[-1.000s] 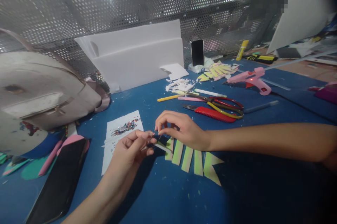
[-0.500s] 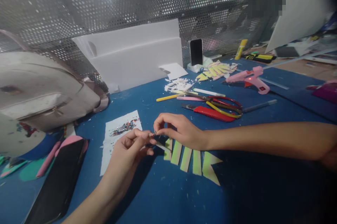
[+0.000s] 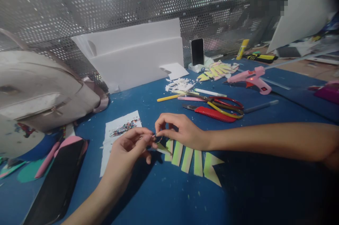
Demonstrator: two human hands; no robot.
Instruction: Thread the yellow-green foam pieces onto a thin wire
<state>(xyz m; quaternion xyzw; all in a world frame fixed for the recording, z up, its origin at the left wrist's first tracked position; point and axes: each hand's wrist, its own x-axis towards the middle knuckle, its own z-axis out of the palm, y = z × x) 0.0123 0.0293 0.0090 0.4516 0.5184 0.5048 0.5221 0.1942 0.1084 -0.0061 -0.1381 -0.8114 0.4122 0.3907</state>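
My left hand (image 3: 131, 147) is closed in a pinch, thumb against index finger, over the left end of the green pieces. My right hand (image 3: 182, 131) also pinches, its fingertips meeting the left ones. Between them shows a small, thin thing, perhaps a thread or wire with a tiny dark bit; its kind is too small to tell. Below lies a row of pale green cut strips (image 3: 187, 159), with a notched tail piece (image 3: 212, 168) at its right end. Behind my left hand, a white paper (image 3: 107, 147) bears a heap of tiny multicoloured bits (image 3: 124, 128), like beads or sequins.
Scissors (image 3: 225, 103) and a red box cutter (image 3: 212, 113) lie beyond my right hand. A pink glue gun (image 3: 251, 80) with a lit light rests at right. A dark phone (image 3: 57, 182) and a pale backpack (image 3: 45, 91) are at left. White foam boards (image 3: 132, 55) stand behind.
My left hand has shifted slightly left and its fingers have moved a little, showing more of the thin thing between the hands. My right hand is almost still.
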